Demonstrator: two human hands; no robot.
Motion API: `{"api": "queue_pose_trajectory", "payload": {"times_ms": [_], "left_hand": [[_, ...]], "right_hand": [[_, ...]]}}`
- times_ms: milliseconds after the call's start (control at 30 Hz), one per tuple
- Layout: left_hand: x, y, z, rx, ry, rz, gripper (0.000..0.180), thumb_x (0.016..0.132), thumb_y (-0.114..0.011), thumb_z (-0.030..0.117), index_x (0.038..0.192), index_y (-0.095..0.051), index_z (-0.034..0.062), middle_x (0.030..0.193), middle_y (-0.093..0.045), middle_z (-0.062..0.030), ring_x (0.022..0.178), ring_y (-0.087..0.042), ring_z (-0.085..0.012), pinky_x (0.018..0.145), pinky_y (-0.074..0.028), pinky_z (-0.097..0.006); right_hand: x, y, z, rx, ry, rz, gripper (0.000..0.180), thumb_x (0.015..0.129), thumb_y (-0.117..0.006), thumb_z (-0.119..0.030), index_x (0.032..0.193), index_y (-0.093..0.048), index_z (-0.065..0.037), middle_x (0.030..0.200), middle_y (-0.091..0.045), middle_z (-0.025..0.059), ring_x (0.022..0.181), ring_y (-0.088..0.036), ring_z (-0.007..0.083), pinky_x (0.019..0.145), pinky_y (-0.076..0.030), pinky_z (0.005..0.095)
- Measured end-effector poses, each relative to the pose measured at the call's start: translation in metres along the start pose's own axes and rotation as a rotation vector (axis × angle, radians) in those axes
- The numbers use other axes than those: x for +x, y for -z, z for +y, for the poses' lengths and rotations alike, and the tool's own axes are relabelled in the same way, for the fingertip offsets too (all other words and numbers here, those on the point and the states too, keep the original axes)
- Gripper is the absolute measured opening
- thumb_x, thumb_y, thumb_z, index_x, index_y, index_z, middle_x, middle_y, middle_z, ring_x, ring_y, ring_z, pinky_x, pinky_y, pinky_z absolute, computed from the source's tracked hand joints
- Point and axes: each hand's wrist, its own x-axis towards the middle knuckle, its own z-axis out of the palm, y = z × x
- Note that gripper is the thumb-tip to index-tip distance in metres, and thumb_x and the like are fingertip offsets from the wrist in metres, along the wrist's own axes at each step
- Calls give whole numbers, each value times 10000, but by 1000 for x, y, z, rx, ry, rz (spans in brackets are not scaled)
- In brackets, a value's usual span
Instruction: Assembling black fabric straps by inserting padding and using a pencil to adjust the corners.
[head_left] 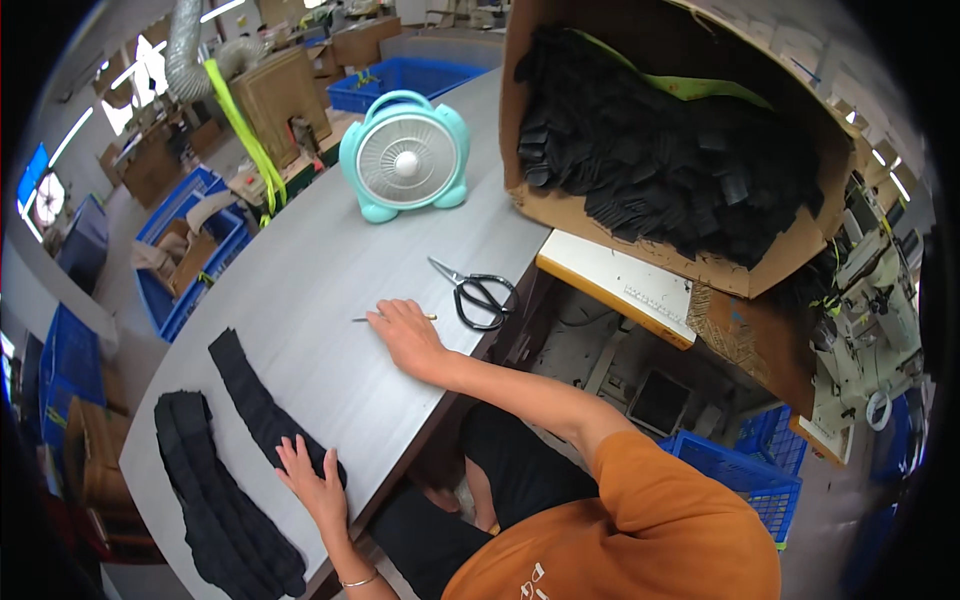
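Note:
My right hand (408, 335) rests on the grey table (320, 250) with its fingers closed over a thin pen (362, 319), whose two ends stick out on either side. My left hand (315, 482) lies flat, fingers spread, on the near end of a long black fabric strip (250, 385). A thicker pile of black fabric strips (215, 500) lies to the left of that strip, near the table's edge. Black-handled scissors (478, 292) lie just right of my right hand.
A teal desk fan (405, 155) stands on the far part of the table. A tilted cardboard box (720, 270) full of black fabric pieces sits at the upper right. Blue crates (190, 270) stand on the floor to the left, and a sewing machine (870, 300) is at the right.

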Motion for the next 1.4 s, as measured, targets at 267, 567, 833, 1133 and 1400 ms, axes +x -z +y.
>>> {"api": "queue_pose_trajectory", "payload": {"times_ms": [267,567,833,1133,1400], "left_hand": [[7,5,13,-345,76,89,614,867,-642,36,1444,-435,15,1554,-350,-220,1482,-262,-344,1201,-193,-442],[-15,-16,5,-196,18,173,447,896,-638,115,1315,-547,-12,1487,-433,-231,1453,-301,-377,1195,-199,-487],[-20,-24,10,-6,-14,244,389,891,-646,138,1248,-585,-4,1431,-495,-213,1398,-378,-386,1192,-196,-517],[-21,-20,11,0,-40,289,372,905,-634,136,1245,-585,-9,1404,-514,-218,1383,-395,-389,1190,-205,-521],[-19,-23,15,-27,-24,281,360,904,-638,135,1231,-593,-9,1403,-517,-219,1383,-395,-389,1193,-199,-518]], "right_hand": [[-61,157,109,-277,-112,144,323,815,-585,-15,1129,-660,-31,1161,-619,192,1099,-562,366,968,-415,467],[-51,374,208,-876,-324,512,285,844,-641,-60,1126,-649,-17,1254,-569,131,1198,-521,310,1024,-393,426],[-7,392,253,-1021,-189,376,349,857,-633,-66,1201,-633,-8,1379,-533,140,1300,-471,312,1064,-364,435],[-1,393,250,-954,-246,418,339,852,-629,-43,1188,-670,-19,1387,-544,137,1323,-462,314,1098,-330,438],[-3,407,277,-779,-441,363,456,893,-600,-102,1343,-564,-36,1489,-462,114,1384,-397,289,1119,-290,458]]}}
